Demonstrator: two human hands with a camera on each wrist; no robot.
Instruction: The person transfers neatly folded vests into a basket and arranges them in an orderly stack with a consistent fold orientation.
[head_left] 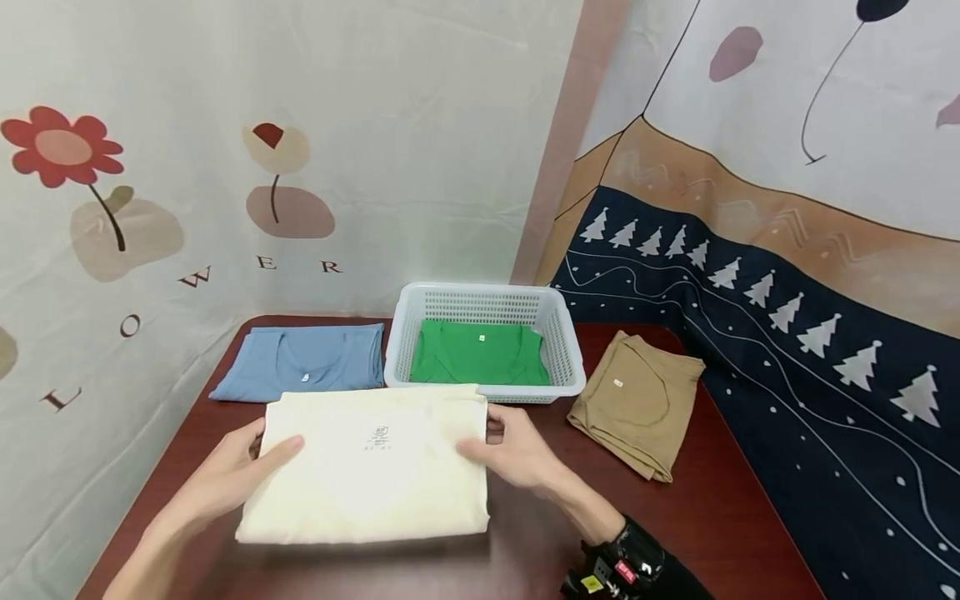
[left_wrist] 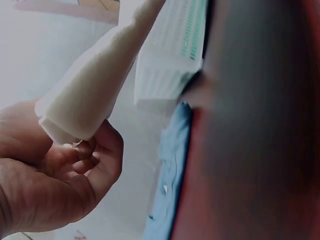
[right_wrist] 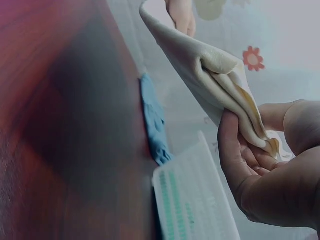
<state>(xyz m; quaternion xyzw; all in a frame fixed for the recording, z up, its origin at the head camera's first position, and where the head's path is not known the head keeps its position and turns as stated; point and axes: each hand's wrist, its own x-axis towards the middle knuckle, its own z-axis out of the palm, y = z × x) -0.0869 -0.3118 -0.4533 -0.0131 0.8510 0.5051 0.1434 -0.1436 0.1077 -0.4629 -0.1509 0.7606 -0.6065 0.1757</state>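
Note:
A folded cream-white shirt (head_left: 367, 475) with a small printed mark is held up above the table in front of me. My left hand (head_left: 228, 475) grips its left edge, thumb on top and fingers beneath. At the right edge my right hand (head_left: 517, 450) pinches it the same way. From the side, the right wrist view shows the shirt's stacked layers (right_wrist: 225, 85) between thumb and fingers. Just beyond it stands a white plastic basket (head_left: 558, 333) with a folded green shirt (head_left: 480, 354) lying inside.
A folded blue shirt (head_left: 307, 358) lies on the table left of the basket. To the right lies a folded tan shirt (head_left: 637, 404), set at an angle. The dark red table (head_left: 720, 500) borders printed curtains (head_left: 420, 150) at the back and right.

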